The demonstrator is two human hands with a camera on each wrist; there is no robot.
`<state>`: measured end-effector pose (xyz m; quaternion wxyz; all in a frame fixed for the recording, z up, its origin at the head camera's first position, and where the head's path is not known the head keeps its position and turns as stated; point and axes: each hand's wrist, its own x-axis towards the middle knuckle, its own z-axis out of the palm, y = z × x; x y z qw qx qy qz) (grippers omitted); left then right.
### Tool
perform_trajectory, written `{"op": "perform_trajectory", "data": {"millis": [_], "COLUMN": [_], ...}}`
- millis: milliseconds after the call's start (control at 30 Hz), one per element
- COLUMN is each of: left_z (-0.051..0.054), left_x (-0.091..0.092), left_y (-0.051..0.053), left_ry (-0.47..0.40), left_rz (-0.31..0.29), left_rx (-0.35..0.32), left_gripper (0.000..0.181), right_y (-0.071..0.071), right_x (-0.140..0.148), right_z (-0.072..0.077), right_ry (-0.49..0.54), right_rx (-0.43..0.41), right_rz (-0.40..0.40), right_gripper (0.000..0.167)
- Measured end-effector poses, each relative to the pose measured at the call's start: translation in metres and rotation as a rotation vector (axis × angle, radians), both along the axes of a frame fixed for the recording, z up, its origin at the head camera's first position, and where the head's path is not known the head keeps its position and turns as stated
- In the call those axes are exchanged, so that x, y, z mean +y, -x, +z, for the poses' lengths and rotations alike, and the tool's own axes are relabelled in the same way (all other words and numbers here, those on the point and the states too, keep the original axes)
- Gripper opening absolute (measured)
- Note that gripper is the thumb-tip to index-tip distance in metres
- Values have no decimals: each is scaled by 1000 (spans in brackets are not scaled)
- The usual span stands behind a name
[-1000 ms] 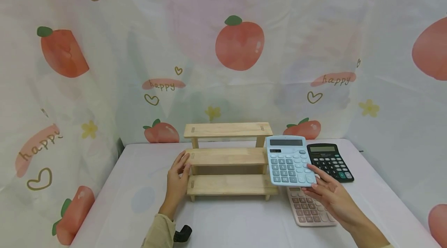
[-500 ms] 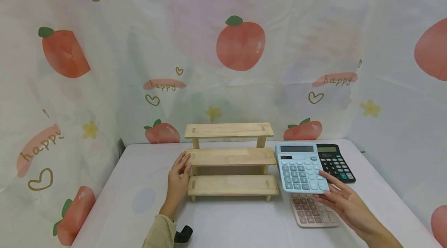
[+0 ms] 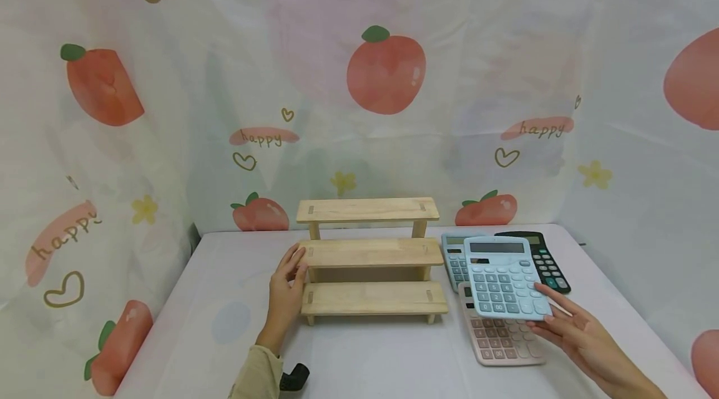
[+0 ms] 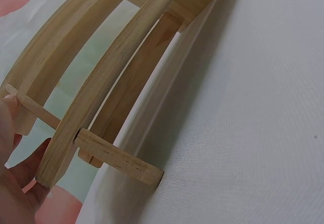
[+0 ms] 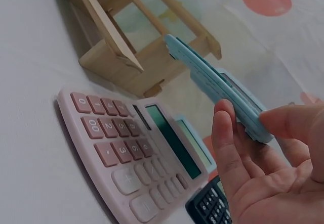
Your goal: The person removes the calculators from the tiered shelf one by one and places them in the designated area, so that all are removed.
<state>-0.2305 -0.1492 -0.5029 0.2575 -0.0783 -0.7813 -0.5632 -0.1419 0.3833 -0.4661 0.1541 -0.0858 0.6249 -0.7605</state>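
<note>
My right hand (image 3: 584, 339) pinches a light blue calculator (image 3: 508, 277) by its lower right corner, thumb on one face and fingers on the other. It is raised above a pink calculator (image 5: 116, 148) lying on the table, part of which it hides in the head view. A second light blue calculator (image 3: 455, 255) lies behind, partly covered. At the right rests a black calculator (image 3: 547, 261). My left hand (image 3: 286, 296) grips the left end of a three-step wooden stand (image 3: 371, 252); in the left wrist view its fingers (image 4: 30, 166) curl around the shelf ends.
The stand's three shelves bear nothing. White cloth covers the table (image 3: 382, 361), and a patterned curtain (image 3: 393, 155) hangs around the back and sides. A black curved piece (image 3: 296, 377) shows beside the left sleeve.
My right hand has carried the light blue calculator rightward and lower, away from the stand, uncovering the second light blue calculator. My left hand and the stand have stayed in place.
</note>
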Motion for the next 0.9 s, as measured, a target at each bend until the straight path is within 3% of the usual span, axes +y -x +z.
{"op": "perform_trajectory", "data": {"millis": [300,533,767,833,900], "left_z": [2,1,1,1,0], "left_x": [1,0,0,0,0], "left_y": [-2,-1,0,0,0], "left_ry": [13,0,-3,-3,-3], "left_rz": [3,2,3,3,3], "left_rx": [-23,-17,-17,-18,-19], "left_gripper": [38,38,38,38,38], "right_y": [-3,-6,-5,-5,-6], "right_x": [20,31,45,48,51], "right_z": [-8,-15,-22,-23,-24], "right_ry": [189,81,273,282,226], "right_rx": [4,-56,-57,-76,-97], "right_rz": [124,26,192,199,151], "right_gripper": [63,59,66,67,66]}}
